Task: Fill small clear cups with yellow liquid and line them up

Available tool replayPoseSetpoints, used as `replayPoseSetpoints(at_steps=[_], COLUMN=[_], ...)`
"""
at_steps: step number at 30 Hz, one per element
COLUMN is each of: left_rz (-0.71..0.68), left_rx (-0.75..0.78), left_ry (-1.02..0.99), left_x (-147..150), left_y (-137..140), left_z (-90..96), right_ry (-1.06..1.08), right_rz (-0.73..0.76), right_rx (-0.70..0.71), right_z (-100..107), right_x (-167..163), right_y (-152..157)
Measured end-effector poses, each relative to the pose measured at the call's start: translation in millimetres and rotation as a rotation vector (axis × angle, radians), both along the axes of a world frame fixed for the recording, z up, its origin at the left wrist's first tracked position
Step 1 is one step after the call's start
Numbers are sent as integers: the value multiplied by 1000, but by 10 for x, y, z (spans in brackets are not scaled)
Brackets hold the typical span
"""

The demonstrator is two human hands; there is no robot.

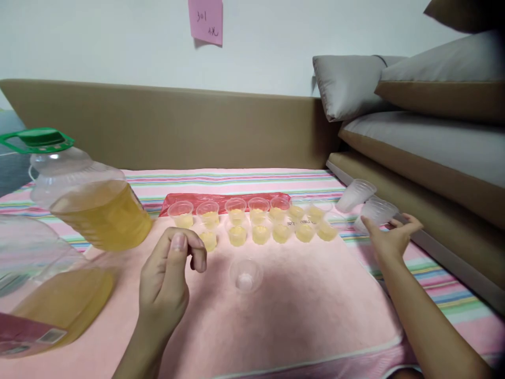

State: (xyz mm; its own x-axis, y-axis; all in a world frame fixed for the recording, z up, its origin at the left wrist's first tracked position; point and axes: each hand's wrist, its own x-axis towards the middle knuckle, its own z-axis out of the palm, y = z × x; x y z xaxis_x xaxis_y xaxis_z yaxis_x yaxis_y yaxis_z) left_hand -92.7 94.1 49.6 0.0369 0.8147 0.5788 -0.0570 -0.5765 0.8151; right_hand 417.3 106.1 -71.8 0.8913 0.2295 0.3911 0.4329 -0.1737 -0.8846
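Note:
My right hand (392,237) is closed around a stack of clear plastic cups (376,211) lying on its side at the right. Just behind it lies another stack of clear cups (355,195). My left hand (168,273) hovers over the pink towel, fingers curled with the thumb against the index finger; nothing shows between them. One clear plastic cup (245,276) without yellow liquid stands upright in front, between my hands. Beyond it are two rows of similar cups, each with some yellow liquid (260,235); my left hand is near the leftmost of the front row.
Two large clear jugs of yellow liquid stand at left, one with a green cap (45,139), the nearer (67,295) cut by the frame edge. A red plastic bag (221,200) lies behind the cups on the pink towel (307,305). Grey-brown cushions (434,137) are piled at right.

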Motion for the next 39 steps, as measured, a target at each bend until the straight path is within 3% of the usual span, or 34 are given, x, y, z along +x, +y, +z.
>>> replayPoseSetpoints(at_steps=[5, 18, 24, 28, 32, 39], left_rz=[-48, 58, 26, 46, 140, 349], left_rx=[34, 2, 27, 62, 146, 359], left_ry=[-40, -60, -147, -185, -192, -210], left_x=[-23, -115, -101, -80, -70, -149], left_y=[21, 28, 20, -52, -178, -377], left_z=[-19, -33, 75, 171, 227, 458], right_ry=[41, 80, -88, -335, -480, -497], right_rz=[27, 65, 32, -3, 55, 199], right_rx=[-37, -23, 128, 307, 363, 456], right_z=[-58, -62, 95, 389, 637, 779], right_x=[-9, -73, -97, -374, -869, -1417], right_y=[-33, -50, -188, -451, -655, -680])
